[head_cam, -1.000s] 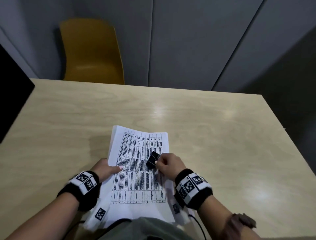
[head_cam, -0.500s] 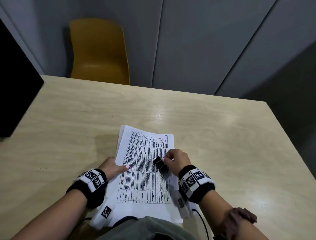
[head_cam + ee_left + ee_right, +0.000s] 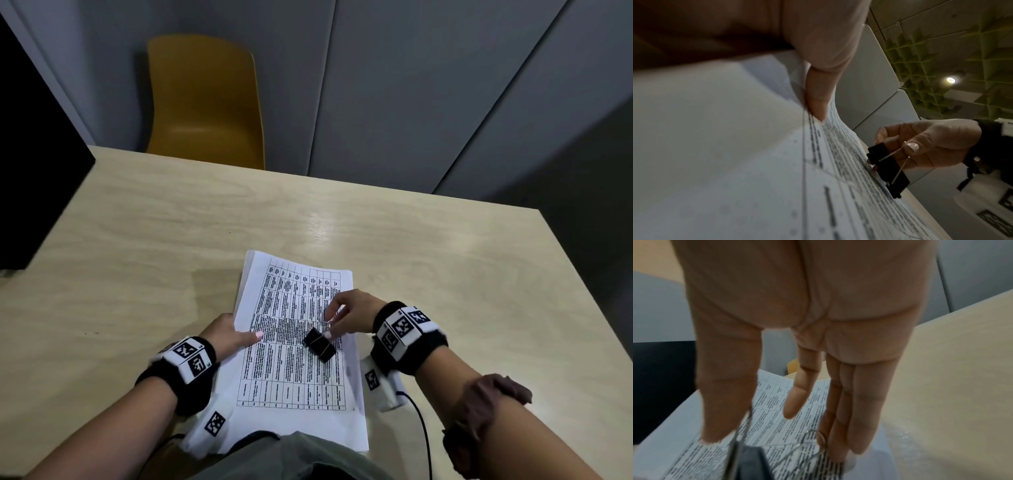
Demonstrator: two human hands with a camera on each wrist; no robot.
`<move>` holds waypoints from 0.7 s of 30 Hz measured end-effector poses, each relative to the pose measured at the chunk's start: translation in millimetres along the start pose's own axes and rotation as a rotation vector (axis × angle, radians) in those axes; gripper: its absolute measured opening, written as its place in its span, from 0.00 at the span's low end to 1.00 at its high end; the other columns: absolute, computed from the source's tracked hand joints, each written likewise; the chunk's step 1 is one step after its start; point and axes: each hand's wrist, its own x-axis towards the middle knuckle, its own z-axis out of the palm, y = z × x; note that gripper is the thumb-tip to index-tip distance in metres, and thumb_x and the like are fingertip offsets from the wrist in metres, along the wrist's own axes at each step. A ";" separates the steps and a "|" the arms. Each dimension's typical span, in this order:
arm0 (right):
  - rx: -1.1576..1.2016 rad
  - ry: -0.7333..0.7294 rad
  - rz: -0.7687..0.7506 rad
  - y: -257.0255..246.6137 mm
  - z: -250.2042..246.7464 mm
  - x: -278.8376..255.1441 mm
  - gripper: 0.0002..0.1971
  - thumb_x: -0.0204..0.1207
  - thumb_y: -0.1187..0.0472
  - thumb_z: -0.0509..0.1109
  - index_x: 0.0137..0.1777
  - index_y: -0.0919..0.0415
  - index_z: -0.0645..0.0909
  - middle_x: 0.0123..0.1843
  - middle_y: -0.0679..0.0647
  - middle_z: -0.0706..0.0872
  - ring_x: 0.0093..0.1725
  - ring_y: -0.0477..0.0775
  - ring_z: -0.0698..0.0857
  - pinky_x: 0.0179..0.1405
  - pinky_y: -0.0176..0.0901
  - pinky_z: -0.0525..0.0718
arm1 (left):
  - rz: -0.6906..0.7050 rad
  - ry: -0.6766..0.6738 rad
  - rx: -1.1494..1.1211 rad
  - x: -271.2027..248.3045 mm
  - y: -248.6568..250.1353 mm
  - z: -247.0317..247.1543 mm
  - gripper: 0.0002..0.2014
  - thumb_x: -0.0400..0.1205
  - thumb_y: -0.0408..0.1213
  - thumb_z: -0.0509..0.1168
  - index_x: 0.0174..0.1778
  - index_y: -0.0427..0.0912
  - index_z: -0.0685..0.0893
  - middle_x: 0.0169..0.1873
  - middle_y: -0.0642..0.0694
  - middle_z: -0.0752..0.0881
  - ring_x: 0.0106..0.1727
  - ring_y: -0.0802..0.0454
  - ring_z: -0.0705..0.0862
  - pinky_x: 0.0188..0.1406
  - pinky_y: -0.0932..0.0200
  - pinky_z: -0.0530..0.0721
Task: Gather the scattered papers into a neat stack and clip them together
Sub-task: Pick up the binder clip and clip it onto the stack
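A stack of white papers (image 3: 291, 373) with a printed table on top lies on the wooden table (image 3: 445, 274) in front of me. My left hand (image 3: 233, 334) holds the stack's left edge, thumb (image 3: 818, 91) on top, and that edge is lifted a little. My right hand (image 3: 346, 315) pinches the wire handles of a black binder clip (image 3: 319, 344) between thumb and fingers. The clip (image 3: 888, 168) hangs at the right part of the top sheet, close to its right edge. Whether its jaws bite the paper cannot be told. The right wrist view shows the clip (image 3: 750, 464) under my right hand (image 3: 797, 321).
A yellow chair (image 3: 205, 102) stands behind the table's far edge. A black screen (image 3: 30, 178) blocks the far left. The table's right edge (image 3: 589, 308) is near my right arm. Grey wall panels rise behind.
My right hand has turned the clip and brought it down towards the sheet's right side; its fingers now spread on the wire handles. The left hand keeps its hold on the left edge.
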 end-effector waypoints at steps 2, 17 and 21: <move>-0.013 -0.071 0.028 1.7 -2.0 1.3 0.17 0.62 0.60 0.81 0.51 0.52 0.82 0.51 0.57 0.89 0.45 0.50 0.85 0.53 0.43 0.82 | -0.004 -0.005 0.001 0.4 0.2 1.3 0.23 0.75 0.44 0.72 0.63 0.38 0.81 0.57 0.43 0.87 0.58 0.45 0.84 0.66 0.50 0.77; -0.526 -0.259 0.091 -18.6 -6.0 4.2 0.21 0.65 0.54 0.80 0.54 0.66 0.87 0.34 0.52 0.83 0.32 0.49 0.79 0.37 0.36 0.79 | 0.049 -0.019 0.006 6.2 -6.4 1.0 0.22 0.75 0.42 0.73 0.63 0.38 0.82 0.58 0.43 0.87 0.59 0.45 0.85 0.68 0.48 0.77; -0.594 -0.266 0.059 -20.2 -3.9 5.9 0.21 0.66 0.51 0.78 0.55 0.64 0.87 0.42 0.56 0.88 0.40 0.50 0.80 0.45 0.40 0.80 | 0.065 -0.020 -0.001 6.9 -7.7 2.1 0.22 0.75 0.41 0.72 0.64 0.38 0.81 0.58 0.44 0.87 0.59 0.45 0.85 0.67 0.50 0.77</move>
